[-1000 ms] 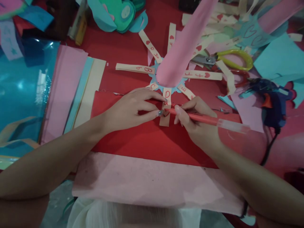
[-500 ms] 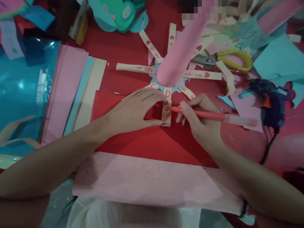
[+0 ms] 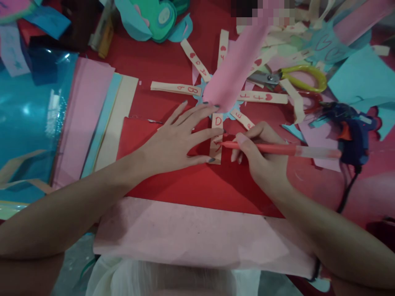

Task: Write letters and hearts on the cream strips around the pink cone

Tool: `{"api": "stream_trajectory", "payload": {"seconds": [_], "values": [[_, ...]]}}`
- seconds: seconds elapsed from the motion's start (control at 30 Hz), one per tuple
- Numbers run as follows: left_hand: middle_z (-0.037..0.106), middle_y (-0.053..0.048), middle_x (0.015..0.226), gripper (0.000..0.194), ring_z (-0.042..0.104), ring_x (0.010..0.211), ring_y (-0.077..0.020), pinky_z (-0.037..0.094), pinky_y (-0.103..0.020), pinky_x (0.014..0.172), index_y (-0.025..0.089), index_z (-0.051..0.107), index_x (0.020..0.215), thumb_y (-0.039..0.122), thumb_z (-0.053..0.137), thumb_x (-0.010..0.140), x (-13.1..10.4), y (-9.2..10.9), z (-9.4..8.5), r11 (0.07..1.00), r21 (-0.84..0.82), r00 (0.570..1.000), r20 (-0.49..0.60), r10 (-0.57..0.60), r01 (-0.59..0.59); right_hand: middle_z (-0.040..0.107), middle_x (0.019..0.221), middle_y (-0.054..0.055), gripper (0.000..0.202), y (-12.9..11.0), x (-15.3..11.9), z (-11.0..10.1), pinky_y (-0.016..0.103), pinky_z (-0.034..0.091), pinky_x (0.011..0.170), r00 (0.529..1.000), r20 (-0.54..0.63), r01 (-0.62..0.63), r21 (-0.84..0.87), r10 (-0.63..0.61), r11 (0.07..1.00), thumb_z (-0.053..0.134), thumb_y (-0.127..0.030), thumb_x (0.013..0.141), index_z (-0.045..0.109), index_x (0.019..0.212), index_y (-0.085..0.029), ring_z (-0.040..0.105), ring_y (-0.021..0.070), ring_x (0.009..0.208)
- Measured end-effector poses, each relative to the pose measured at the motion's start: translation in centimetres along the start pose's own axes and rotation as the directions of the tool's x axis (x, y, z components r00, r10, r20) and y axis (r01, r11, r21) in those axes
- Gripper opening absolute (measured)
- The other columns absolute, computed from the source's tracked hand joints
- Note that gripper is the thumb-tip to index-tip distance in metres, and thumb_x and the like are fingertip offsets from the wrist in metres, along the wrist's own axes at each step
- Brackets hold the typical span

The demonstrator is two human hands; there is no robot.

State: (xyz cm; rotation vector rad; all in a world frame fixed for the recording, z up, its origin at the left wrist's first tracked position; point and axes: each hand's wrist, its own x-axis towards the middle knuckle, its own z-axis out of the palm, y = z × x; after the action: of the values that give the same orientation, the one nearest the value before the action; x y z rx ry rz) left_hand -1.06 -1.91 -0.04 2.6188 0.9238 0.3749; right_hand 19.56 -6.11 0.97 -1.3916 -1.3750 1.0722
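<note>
Red in body, the pen [image 3: 271,149] is clamped in the fingers of the right hand [image 3: 265,158], its tip at the D-marked paper strip [image 3: 217,123], which projects from the scalloped blue base [image 3: 228,114] of the pink paper cone [image 3: 230,78]. The left hand [image 3: 175,142] lies with fingers spread apart, two of them over the strip, above red paper [image 3: 191,189].

i can read a red "D" on the bottom cream strip [image 3: 217,127], "B b" on the left one [image 3: 175,88], "A a" and a heart on the upper-left one [image 3: 195,60], and "F f" with a heart on the right one [image 3: 263,97].
</note>
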Motion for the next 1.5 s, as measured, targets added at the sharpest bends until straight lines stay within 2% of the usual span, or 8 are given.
{"api": "stream_trajectory", "payload": {"seconds": [0.13, 0.33, 0.5, 0.73, 0.97, 1.07, 1.17, 1.5], "values": [[0.040, -0.006, 0.152, 0.040, 0.035, 0.141, -0.0303, 0.020, -0.059, 0.118, 0.029, 0.057, 0.125, 0.042, 0.065, 0.087, -0.13, -0.26, 0.22, 1.000, -0.021, 1.000, -0.010, 0.010, -0.010, 0.057, 0.047, -0.005, 0.030, 0.03, 0.03, -0.05, 0.028, 0.038, 0.040, 1.000, -0.004, 0.013, -0.011, -0.013, 1.000, 0.061, -0.039, 0.087, 0.048, 0.064, -0.026, 0.048, 0.0101, 0.038], [0.046, -0.011, 0.146, 0.032, 0.038, 0.140, -0.0290, 0.024, -0.056, 0.118, 0.025, 0.060, 0.121, 0.037, 0.058, 0.091, -0.17, -0.61, 0.42, 0.999, -0.019, 0.999, -0.002, 0.036, -0.036, 0.056, 0.048, -0.005, 0.029, 0.12, 0.04, -0.02, 0.029, 0.040, 0.043, 1.000, 0.005, 0.013, -0.011, -0.013, 1.000, 0.061, -0.035, 0.088, 0.048, 0.063, -0.026, 0.050, 0.0106, 0.040], [0.045, -0.005, 0.147, 0.037, 0.039, 0.139, -0.0259, 0.024, -0.053, 0.119, 0.029, 0.054, 0.127, 0.036, 0.058, 0.090, 0.09, -0.39, -0.15, 0.996, -0.085, 0.999, 0.027, -0.021, 0.023, 0.057, 0.049, -0.005, 0.028, -0.02, 0.05, 0.02, 0.029, 0.041, 0.044, 1.000, 0.011, 0.002, 0.010, -0.002, 1.000, 0.061, -0.034, 0.087, 0.048, 0.064, -0.025, 0.051, 0.0108, 0.041], [0.049, -0.007, 0.143, 0.032, 0.043, 0.136, -0.0253, 0.026, -0.051, 0.119, 0.023, 0.057, 0.119, 0.031, 0.057, 0.088, 0.29, -0.29, -0.34, 0.990, -0.121, 0.997, 0.053, -0.065, 0.071, 0.057, 0.050, -0.005, 0.027, 0.02, 0.02, -0.05, 0.029, 0.040, 0.046, 1.000, 0.020, -0.020, -0.023, 0.020, 1.000, 0.060, -0.036, 0.088, 0.048, 0.065, -0.025, 0.050, 0.0110, 0.043], [0.051, -0.008, 0.141, 0.033, 0.045, 0.134, -0.0264, 0.025, -0.050, 0.119, 0.021, 0.057, 0.120, 0.031, 0.056, 0.088, 0.20, -0.28, -0.16, 0.989, -0.138, 0.998, 0.013, -0.056, 0.057, 0.059, 0.054, -0.004, 0.028, 0.37, -0.13, -0.01, 0.028, 0.041, 0.048, 0.999, 0.035, 0.023, -0.142, -0.018, 0.990, 0.060, -0.041, 0.087, 0.050, 0.067, -0.024, 0.051, 0.0105, 0.047], [0.052, -0.008, 0.140, 0.030, 0.046, 0.133, -0.0259, 0.026, -0.049, 0.119, 0.019, 0.058, 0.119, 0.026, 0.048, 0.091, 0.17, -0.26, -0.30, 0.990, -0.129, 0.999, 0.011, -0.050, 0.051, 0.059, 0.054, -0.005, 0.026, 0.42, -0.18, -0.01, 0.027, 0.041, 0.048, 0.999, 0.045, 0.034, -0.124, -0.028, 0.992, 0.060, -0.039, 0.088, 0.051, 0.068, -0.024, 0.052, 0.0101, 0.047], [0.054, -0.004, 0.138, 0.028, 0.047, 0.133, -0.0228, 0.028, -0.048, 0.119, 0.023, 0.059, 0.114, 0.020, 0.043, 0.092, 0.19, -0.33, -0.32, 0.989, -0.139, 0.998, -0.001, -0.057, 0.056, 0.059, 0.054, -0.004, 0.026, 0.50, -0.25, -0.03, 0.028, 0.041, 0.047, 0.999, 0.040, 0.036, -0.128, -0.032, 0.991, 0.061, -0.039, 0.087, 0.052, 0.068, -0.024, 0.052, 0.0102, 0.047], [0.055, -0.004, 0.138, 0.030, 0.048, 0.132, -0.0218, 0.028, -0.050, 0.119, 0.025, 0.063, 0.107, 0.015, 0.040, 0.089, 0.38, -0.24, -0.38, 0.979, -0.183, 0.996, 0.010, -0.092, 0.092, 0.063, 0.059, -0.002, 0.024, 0.33, -0.11, 0.00, 0.028, 0.045, 0.049, 0.997, 0.049, 0.058, -0.128, -0.052, 0.990, 0.062, -0.037, 0.087, 0.053, 0.069, -0.025, 0.060, 0.0128, 0.055]]}}
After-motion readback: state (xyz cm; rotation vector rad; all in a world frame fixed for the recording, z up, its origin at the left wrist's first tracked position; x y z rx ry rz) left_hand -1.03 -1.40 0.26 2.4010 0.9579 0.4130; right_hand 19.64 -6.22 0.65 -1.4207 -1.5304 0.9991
